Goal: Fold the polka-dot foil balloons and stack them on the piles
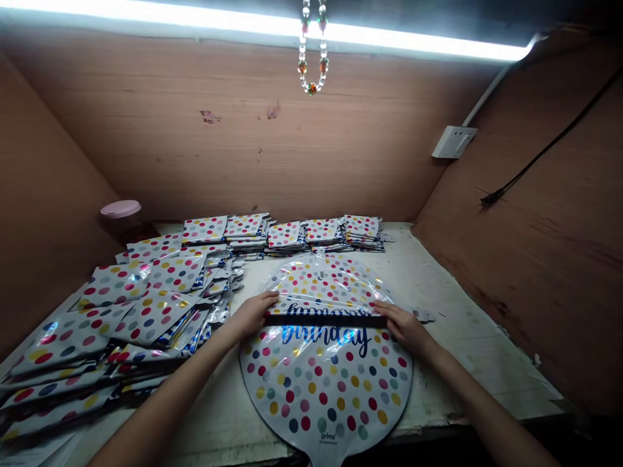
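Note:
A flat, round foil balloon (pixel 325 383) lies before me, white with coloured dots and blue "birthday" lettering. Its tail points toward me, over the table's front edge. Across the lettering runs a straight, narrow dark strip (pixel 324 320); its material is unclear. My left hand (pixel 254 314) grips the strip's left end, fingers resting on the foil. At the opposite end, my right hand (pixel 403 325) has hold of the strip, its fingertips also against the balloon. The upper part of the balloon is slightly creased above the strip.
Folded dotted balloons (pixel 170 314) are heaped on the left. Several small folded stacks (pixel 285 235) line the back. A pink-lidded jar (pixel 121 211) stands in the left corner. Wooden walls enclose the table (pixel 452 363). A bead string (pixel 312 87), a socket (pixel 454 143) and a black cable (pixel 540 152) hang or sit above.

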A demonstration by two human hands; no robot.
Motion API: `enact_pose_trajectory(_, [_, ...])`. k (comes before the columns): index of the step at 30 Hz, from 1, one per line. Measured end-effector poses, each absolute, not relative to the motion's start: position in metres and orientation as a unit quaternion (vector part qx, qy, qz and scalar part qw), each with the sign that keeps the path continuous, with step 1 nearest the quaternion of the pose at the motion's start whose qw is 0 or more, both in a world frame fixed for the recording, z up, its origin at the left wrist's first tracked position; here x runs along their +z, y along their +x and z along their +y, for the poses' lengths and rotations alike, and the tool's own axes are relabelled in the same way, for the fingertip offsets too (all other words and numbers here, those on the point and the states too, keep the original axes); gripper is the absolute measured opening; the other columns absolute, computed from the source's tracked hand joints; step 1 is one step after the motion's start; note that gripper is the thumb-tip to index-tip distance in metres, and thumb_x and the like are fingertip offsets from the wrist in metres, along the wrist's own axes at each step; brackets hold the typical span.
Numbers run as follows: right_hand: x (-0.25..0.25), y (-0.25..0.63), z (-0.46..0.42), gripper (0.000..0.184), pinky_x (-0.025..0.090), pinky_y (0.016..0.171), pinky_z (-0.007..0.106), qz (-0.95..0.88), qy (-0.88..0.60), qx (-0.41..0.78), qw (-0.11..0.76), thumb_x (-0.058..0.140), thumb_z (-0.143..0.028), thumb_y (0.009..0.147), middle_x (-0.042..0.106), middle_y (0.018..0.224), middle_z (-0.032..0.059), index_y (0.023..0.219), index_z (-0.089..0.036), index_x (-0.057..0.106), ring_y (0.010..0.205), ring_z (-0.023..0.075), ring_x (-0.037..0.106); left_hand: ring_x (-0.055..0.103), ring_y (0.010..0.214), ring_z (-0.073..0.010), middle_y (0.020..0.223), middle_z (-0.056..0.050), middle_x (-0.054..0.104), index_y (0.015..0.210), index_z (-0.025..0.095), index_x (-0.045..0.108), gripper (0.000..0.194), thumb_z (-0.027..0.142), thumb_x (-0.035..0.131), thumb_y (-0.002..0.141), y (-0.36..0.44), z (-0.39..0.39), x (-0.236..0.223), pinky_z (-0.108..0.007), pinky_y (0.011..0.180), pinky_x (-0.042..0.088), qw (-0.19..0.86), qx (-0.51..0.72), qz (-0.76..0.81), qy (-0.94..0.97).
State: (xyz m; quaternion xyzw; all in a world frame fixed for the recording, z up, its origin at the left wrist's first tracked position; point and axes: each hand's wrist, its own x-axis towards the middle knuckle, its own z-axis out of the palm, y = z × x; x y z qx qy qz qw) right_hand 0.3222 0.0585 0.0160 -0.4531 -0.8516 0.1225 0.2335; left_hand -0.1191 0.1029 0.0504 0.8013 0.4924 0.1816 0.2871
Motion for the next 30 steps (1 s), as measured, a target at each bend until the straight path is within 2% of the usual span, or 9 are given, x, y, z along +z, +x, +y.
enact_pose_trajectory(3, [0.024,0.335,0.07,0.034,0.043,0.102,0.047,-0.809,-0.473,0.222,0.27,0.05,-0.022,0.079,0.06,0.128,0.0094,0.11,-0.021,0.065,0.121,0.025,0.053,0.061,0.106,-0.0272,0.109,-0.009,0.069,0.096,0.017,0.071,0.03,0.029,0.059,0.072,-0.137,0.127,0.056,-0.041,0.1,0.043,0.353,0.209,0.531,0.741])
enact_pose_trajectory(5, [0.031,0.339,0.078,0.026,0.044,0.1,0.046,-0.754,-0.498,0.306,0.299,0.051,-0.034,0.082,0.064,0.12,0.0106,0.098,-0.02,0.067,0.116,0.0264,0.056,0.067,0.087,-0.0263,0.091,-0.008,0.073,0.093,0.014,0.071,0.034,0.039,0.063,0.071,-0.142,0.138,0.058,-0.038,0.083,0.052,0.378,0.21,0.543,0.719])
enact_pose_trajectory(8, [0.039,0.338,0.088,0.033,0.047,0.095,0.044,-0.693,-0.514,0.387,0.326,0.051,-0.049,0.084,0.068,0.111,0.0114,0.092,-0.019,0.063,0.109,0.027,0.06,0.067,0.073,-0.0252,0.077,-0.005,0.072,0.085,0.013,0.07,0.037,0.043,0.07,0.064,-0.14,0.148,0.058,-0.035,0.07,0.054,0.408,0.221,0.552,0.693])
enact_pose_trajectory(14, [0.053,0.333,0.102,0.02,0.038,0.103,0.043,-0.764,-0.431,0.408,0.253,0.066,-0.037,0.073,0.062,0.122,0.0085,0.085,-0.021,0.061,0.125,0.028,0.046,0.065,0.093,-0.0267,0.098,-0.006,0.072,0.097,0.015,0.068,0.045,0.048,0.067,0.066,-0.13,0.152,0.053,-0.034,0.082,0.052,0.418,0.274,0.54,0.677])
enact_pose_trajectory(16, [0.054,0.331,0.109,0.018,0.041,0.098,0.04,-0.753,-0.446,0.421,0.238,0.065,-0.035,0.071,0.066,0.11,0.0069,0.081,-0.021,0.06,0.116,0.0273,0.053,0.065,0.094,-0.0264,0.1,-0.006,0.072,0.1,0.015,0.067,0.044,0.047,0.062,0.071,-0.128,0.157,0.049,-0.033,0.084,0.051,0.408,0.272,0.552,0.675])
enact_pose_trajectory(20, [0.048,0.327,0.141,0.027,0.049,0.069,0.03,-0.68,-0.531,0.425,0.276,0.055,-0.048,0.077,0.061,0.075,-0.0005,0.076,-0.022,0.049,0.074,0.0184,0.059,0.06,0.109,-0.0261,0.117,-0.009,0.066,0.117,0.016,0.059,0.042,0.042,0.045,0.086,-0.122,0.182,0.044,-0.032,0.091,0.046,0.333,0.277,0.618,0.656])
enact_pose_trajectory(25, [0.034,0.317,0.197,0.028,0.045,0.06,0.023,-0.605,-0.614,0.4,0.311,0.054,-0.047,0.082,0.053,0.068,-0.0047,0.079,-0.021,0.045,0.068,0.0143,0.055,0.055,0.113,-0.0349,0.112,-0.019,0.065,0.121,0.014,0.055,0.039,0.034,0.04,0.091,-0.101,0.206,0.051,-0.045,0.093,0.041,0.222,0.243,0.715,0.616])
enact_pose_trajectory(28, [0.03,0.312,0.217,0.022,0.047,0.066,0.025,-0.568,-0.65,0.409,0.296,0.062,-0.036,0.083,0.057,0.074,-0.0023,0.081,-0.016,0.052,0.075,0.0142,0.058,0.042,0.126,-0.0396,0.129,-0.025,0.053,0.133,0.008,0.043,0.048,0.029,0.04,0.09,-0.072,0.193,0.057,-0.056,0.1,0.031,0.152,0.247,0.741,0.605])
enact_pose_trajectory(30, [0.031,0.309,0.223,0.022,0.05,0.071,0.029,-0.541,-0.669,0.426,0.28,0.061,-0.034,0.086,0.061,0.087,0.0014,0.092,-0.013,0.058,0.08,0.0148,0.06,0.026,0.137,-0.0357,0.146,-0.019,0.036,0.142,0.013,0.032,0.056,0.027,0.042,0.089,-0.043,0.176,0.056,-0.055,0.109,0.019,0.088,0.233,0.695,0.674])
